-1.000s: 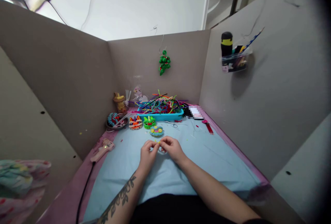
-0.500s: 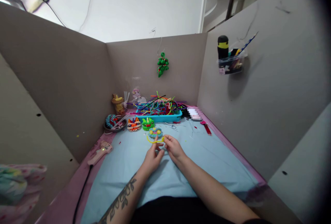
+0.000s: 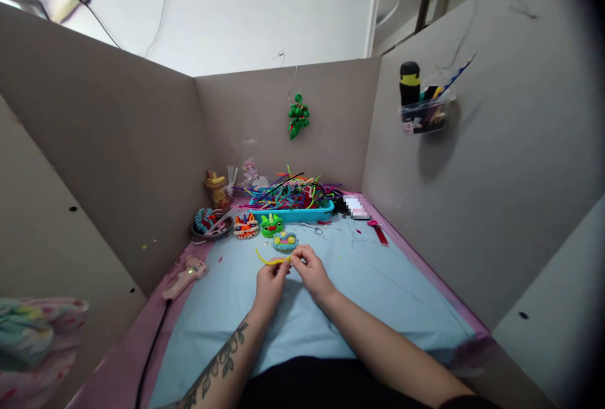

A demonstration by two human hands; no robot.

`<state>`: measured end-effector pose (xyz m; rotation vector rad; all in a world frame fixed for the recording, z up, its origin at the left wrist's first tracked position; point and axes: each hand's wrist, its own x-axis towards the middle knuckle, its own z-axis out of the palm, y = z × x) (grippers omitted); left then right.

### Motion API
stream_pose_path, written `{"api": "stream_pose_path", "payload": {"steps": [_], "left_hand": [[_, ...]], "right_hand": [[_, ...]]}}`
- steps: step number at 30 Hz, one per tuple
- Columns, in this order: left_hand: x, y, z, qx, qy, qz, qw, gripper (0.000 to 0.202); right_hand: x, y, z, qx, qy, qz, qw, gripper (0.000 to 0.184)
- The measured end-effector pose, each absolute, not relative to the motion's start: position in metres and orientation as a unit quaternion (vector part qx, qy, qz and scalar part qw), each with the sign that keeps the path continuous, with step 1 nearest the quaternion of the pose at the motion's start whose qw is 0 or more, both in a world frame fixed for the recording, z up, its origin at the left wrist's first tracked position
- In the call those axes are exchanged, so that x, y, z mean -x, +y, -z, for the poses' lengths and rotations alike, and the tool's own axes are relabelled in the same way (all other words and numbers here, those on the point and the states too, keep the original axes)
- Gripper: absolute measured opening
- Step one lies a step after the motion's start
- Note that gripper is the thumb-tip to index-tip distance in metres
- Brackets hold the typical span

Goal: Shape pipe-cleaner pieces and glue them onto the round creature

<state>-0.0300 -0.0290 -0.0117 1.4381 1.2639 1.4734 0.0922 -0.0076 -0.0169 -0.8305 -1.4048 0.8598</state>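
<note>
A short yellow pipe cleaner (image 3: 267, 260) is pinched between both hands over the light blue mat (image 3: 378, 283). My left hand (image 3: 269, 283) grips near its middle, fingers closed. My right hand (image 3: 309, 270) pinches its right end; the free left end curves out to the left. Just beyond the hands lies a small blue and yellow pipe-cleaner figure (image 3: 285, 241). A green figure (image 3: 271, 225) and an orange one (image 3: 246, 227) sit behind it.
A blue tray (image 3: 293, 210) heaped with coloured pipe cleaners stands at the back. A bowl (image 3: 210, 223) is at back left, a pink glue gun (image 3: 182, 275) with its cord on the left, scissors (image 3: 314, 227) and a red tool (image 3: 379, 232) at right. Cardboard walls enclose three sides.
The yellow pipe cleaner, first hidden between the fingertips, now shows as a strand sticking out left. My left hand rose back to pinch it; both hands shifted slightly left.
</note>
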Motion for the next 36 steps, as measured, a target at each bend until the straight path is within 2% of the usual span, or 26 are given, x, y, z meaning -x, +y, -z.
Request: {"api": "stream_pose_path", "payload": {"steps": [8, 22, 36], "left_hand": [[0.034, -0.028, 0.016, -0.517, 0.510, -0.581, 0.368, 0.032], [0.035, -0.028, 0.019, -0.488, 0.454, -0.547, 0.507, 0.036], [0.035, -0.029, 0.018, -0.492, 0.448, -0.536, 0.520, 0.036]], "right_hand": [[-0.093, -0.010, 0.014, 0.357, -0.632, -0.350, 0.592, 0.012], [-0.106, -0.016, 0.012, 0.307, -0.698, -0.285, 0.581, 0.016], [-0.105, -0.014, 0.017, 0.315, -0.702, -0.243, 0.590, 0.012]]}}
